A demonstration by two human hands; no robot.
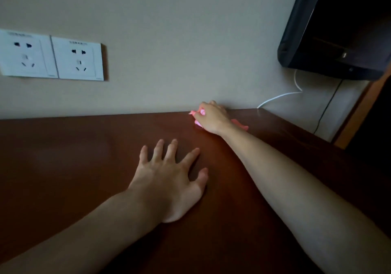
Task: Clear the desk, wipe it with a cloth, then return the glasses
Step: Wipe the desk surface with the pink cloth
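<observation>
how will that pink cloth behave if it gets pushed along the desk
The pink cloth looks soft and floppy: it is bunched under the right hand, with a loose tail trailing out. It probably weighs little. On the smooth desk it should slide easily, though it may crumple further.

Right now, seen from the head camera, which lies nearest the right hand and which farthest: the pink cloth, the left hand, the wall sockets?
1. pink cloth: under the right hand, by the wall.
2. left hand: flat on the desk, nearer the person.
3. wall sockets: far left.

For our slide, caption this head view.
Right hand wipes desk with pink cloth; left hand rests flat.
</observation>
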